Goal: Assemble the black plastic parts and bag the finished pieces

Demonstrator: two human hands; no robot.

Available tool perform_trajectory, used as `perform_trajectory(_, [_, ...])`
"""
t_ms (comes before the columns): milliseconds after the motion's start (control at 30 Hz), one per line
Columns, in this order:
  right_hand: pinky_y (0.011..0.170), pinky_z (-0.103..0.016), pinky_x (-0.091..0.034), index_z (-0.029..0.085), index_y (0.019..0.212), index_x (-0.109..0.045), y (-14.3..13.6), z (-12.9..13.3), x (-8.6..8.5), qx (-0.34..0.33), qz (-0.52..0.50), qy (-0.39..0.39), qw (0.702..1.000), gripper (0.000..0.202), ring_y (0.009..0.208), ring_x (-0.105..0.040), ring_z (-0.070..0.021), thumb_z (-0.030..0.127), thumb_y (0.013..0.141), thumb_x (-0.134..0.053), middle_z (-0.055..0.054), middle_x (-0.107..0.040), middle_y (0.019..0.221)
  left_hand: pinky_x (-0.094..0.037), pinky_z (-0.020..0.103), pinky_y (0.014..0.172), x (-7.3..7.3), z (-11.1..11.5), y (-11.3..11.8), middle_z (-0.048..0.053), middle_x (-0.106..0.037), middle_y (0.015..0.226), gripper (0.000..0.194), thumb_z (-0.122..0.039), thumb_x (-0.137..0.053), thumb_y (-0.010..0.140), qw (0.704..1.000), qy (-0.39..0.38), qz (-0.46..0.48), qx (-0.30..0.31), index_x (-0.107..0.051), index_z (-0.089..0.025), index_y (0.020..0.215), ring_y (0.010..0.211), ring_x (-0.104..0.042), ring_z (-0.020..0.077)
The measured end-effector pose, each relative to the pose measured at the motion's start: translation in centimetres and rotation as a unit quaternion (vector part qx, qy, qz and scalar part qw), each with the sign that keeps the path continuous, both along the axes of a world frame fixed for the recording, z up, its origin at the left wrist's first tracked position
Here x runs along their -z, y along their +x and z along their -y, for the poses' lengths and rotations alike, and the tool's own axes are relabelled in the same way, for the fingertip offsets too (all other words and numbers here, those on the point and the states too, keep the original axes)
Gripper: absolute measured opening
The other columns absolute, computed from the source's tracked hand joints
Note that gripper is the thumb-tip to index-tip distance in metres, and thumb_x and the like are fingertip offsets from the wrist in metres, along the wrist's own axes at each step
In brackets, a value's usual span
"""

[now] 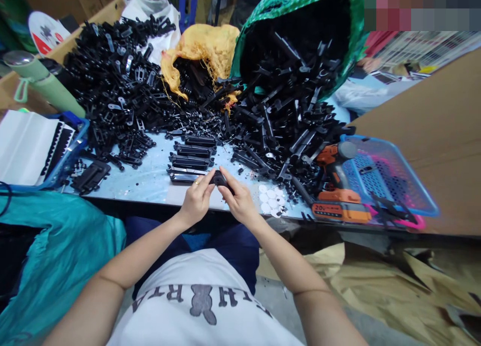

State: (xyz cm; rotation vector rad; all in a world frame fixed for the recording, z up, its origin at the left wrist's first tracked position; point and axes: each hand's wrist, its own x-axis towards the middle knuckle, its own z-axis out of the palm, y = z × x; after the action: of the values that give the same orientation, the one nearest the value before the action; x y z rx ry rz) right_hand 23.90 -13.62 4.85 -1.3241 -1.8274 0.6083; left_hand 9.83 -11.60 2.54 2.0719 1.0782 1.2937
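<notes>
My left hand [196,198] and my right hand [238,198] come together at the table's front edge. Between their fingertips they grip a small black plastic part [219,178], its far end pointing away from me; its exact kind is partly hidden by the fingers. Just beyond my left hand lies a row of several long black bracket-like parts [193,161], stacked side by side, the nearest one with a shiny metal face. White round stickers [271,198] lie to the right of my right hand.
Heaps of black plastic parts [108,80] cover the back left. More long black pieces spill from a green woven sack [300,0] and a yellow sack [210,40]. An orange cordless drill [338,211] rests by a blue basket [406,170]. A green bottle [56,88] leans at left.
</notes>
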Motion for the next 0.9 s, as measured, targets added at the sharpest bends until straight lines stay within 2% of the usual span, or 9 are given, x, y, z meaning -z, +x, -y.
perform_trajectory(133, [0.085,-0.031,-0.052,0.020,0.143,-0.031,-1.7,0.4,0.8,0.028,-0.037,0.039,0.998,0.051,0.099,-0.061,-0.0181,0.037,0.095,-0.035,-0.011,-0.056,0.123,-0.051,0.032,0.081,0.6,0.8,0.3,0.013,-0.061,0.112,0.040,-0.025,-0.034,0.094,0.992,0.009,0.093,-0.082,-0.045,-0.017,0.132,0.098,-0.059,0.0182])
perform_trajectory(267, [0.078,-0.031,-0.052,0.019,0.144,-0.028,-1.3,0.6,0.6,-0.033,-0.020,0.095,0.995,0.053,0.089,-0.061,-0.0175,0.036,0.094,-0.038,-0.013,-0.059,0.115,-0.052,0.030,0.079,-0.2,0.8,-0.8,0.012,-0.063,0.110,0.038,-0.020,-0.041,0.092,0.994,0.064,0.085,-0.036,-0.050,-0.017,0.129,0.093,-0.061,0.0166])
perform_trajectory(433, [0.083,-0.033,-0.051,0.016,0.145,-0.026,-0.6,1.0,0.4,-0.031,0.021,0.122,0.992,0.056,0.094,-0.060,-0.0200,0.036,0.094,-0.037,-0.015,-0.058,0.115,-0.051,0.029,0.078,-1.4,0.1,-1.9,0.011,-0.065,0.105,0.037,-0.017,-0.043,0.091,0.993,0.101,0.065,0.013,-0.052,-0.016,0.126,0.091,-0.061,0.0156])
perform_trajectory(600, [0.079,-0.033,-0.051,0.016,0.143,-0.029,-0.4,0.6,1.9,-0.016,0.014,0.093,0.995,0.057,0.089,-0.060,-0.0194,0.040,0.093,-0.038,-0.014,-0.060,0.112,-0.051,0.030,0.077,-1.3,-1.0,-2.1,0.010,-0.066,0.100,0.033,-0.022,-0.044,0.091,0.993,0.072,0.057,0.068,-0.057,-0.016,0.120,0.090,-0.061,0.0160])
perform_trajectory(667, [0.073,-0.031,-0.053,0.019,0.142,-0.031,-0.2,0.2,2.5,-0.022,-0.014,0.066,0.997,0.055,0.078,-0.060,-0.0160,0.041,0.092,-0.039,-0.012,-0.061,0.109,-0.052,0.030,0.075,-1.3,-1.2,-1.9,0.010,-0.066,0.097,0.032,-0.027,-0.046,0.090,0.994,0.013,0.078,0.074,-0.059,-0.016,0.117,0.085,-0.061,0.0155])
perform_trajectory(733, [0.065,-0.028,-0.053,0.022,0.141,-0.033,0.1,-0.3,2.7,-0.018,-0.061,0.025,0.998,0.053,0.065,-0.058,-0.0119,0.041,0.092,-0.040,-0.009,-0.063,0.102,-0.052,0.027,0.064,-1.4,-1.3,-1.9,0.009,-0.065,0.097,0.036,-0.036,-0.045,0.090,0.983,-0.111,0.134,0.062,-0.058,-0.017,0.118,0.073,-0.061,0.0132])
perform_trajectory(767, [0.061,-0.026,-0.052,0.023,0.141,-0.034,0.3,-0.5,2.8,-0.011,-0.088,0.003,0.996,0.053,0.059,-0.056,-0.0104,0.042,0.092,-0.039,-0.007,-0.063,0.097,-0.051,0.025,0.056,-1.6,-1.3,-1.9,0.009,-0.065,0.096,0.040,-0.042,-0.045,0.089,0.964,-0.193,0.173,0.064,-0.057,-0.016,0.118,0.066,-0.060,0.0118])
perform_trajectory(833, [0.056,-0.025,-0.051,0.023,0.141,-0.035,0.7,-0.9,2.7,0.003,-0.136,-0.029,0.990,0.053,0.053,-0.053,-0.0092,0.043,0.092,-0.038,-0.003,-0.063,0.083,-0.044,0.021,0.042,-1.9,-1.2,-2.2,0.008,-0.066,0.085,0.046,-0.051,-0.048,0.085,0.893,-0.368,0.237,0.101,-0.059,-0.013,0.109,0.054,-0.057,0.0099])
perform_trajectory(900, [0.056,-0.025,-0.051,0.021,0.140,-0.037,1.1,-1.2,2.7,0.008,-0.158,-0.045,0.986,0.053,0.052,-0.053,-0.0100,0.045,0.092,-0.038,0.000,-0.061,0.072,-0.038,0.018,0.036,-2.3,-1.2,-2.7,0.005,-0.064,0.067,0.047,-0.054,-0.058,0.077,0.811,-0.496,0.265,0.159,-0.061,-0.010,0.092,0.045,-0.054,0.0087])
